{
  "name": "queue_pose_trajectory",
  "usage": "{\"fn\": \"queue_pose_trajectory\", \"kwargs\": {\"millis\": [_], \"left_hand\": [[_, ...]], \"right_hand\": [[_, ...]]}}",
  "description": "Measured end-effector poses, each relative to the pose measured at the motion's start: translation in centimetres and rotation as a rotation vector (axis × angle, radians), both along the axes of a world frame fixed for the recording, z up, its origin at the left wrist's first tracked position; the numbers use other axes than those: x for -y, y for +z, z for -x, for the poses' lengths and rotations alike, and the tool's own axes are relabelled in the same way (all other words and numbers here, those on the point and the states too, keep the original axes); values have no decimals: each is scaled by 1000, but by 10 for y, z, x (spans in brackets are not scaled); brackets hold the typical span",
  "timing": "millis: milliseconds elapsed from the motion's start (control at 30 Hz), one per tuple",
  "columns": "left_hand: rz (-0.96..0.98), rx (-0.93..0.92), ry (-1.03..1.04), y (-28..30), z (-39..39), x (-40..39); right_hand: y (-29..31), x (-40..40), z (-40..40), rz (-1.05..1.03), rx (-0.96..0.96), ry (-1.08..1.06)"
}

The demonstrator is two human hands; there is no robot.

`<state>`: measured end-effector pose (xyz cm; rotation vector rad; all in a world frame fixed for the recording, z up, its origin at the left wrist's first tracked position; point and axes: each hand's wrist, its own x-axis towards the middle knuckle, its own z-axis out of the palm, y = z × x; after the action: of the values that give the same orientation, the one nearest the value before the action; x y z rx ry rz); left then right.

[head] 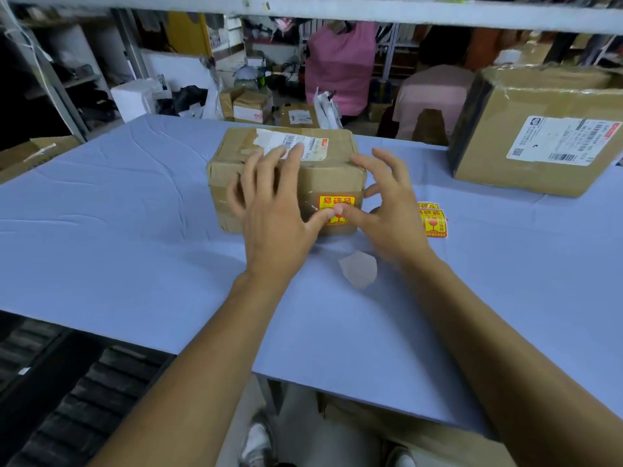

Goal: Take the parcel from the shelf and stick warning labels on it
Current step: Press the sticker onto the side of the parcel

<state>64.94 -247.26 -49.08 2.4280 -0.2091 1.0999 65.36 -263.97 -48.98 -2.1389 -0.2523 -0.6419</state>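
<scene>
Currently parcel [286,176] lies flat, long axis left-right, warning label [337,210] facing the person; left hand [273,214] and right hand [387,210] press it, fingers spread.

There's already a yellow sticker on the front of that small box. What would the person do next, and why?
Probably rub the warning label flat with both thumbs, since the left hand and right hand press it against the parcel. More spare labels wait on the table.

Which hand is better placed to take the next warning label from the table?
The right hand, probably. The spare labels lie on the table just beside it, right of the parcel. The left hand rests spread across the parcel and would have to cross over.
</scene>
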Motion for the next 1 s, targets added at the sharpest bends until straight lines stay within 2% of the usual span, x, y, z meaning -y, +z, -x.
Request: {"fn": "queue_pose_trajectory", "kwargs": {"millis": [133,267,1000], "left_hand": [[-22,-13,28,-8,-14,-3],[67,19,33,-7,-17,-1],[1,-4,-6,-12,-13,-3]], "right_hand": [[-9,-2,-6,-68,16,38],[-9,0,-9,-100,45,52],[-12,3,-3,-30,-62,80]]}}
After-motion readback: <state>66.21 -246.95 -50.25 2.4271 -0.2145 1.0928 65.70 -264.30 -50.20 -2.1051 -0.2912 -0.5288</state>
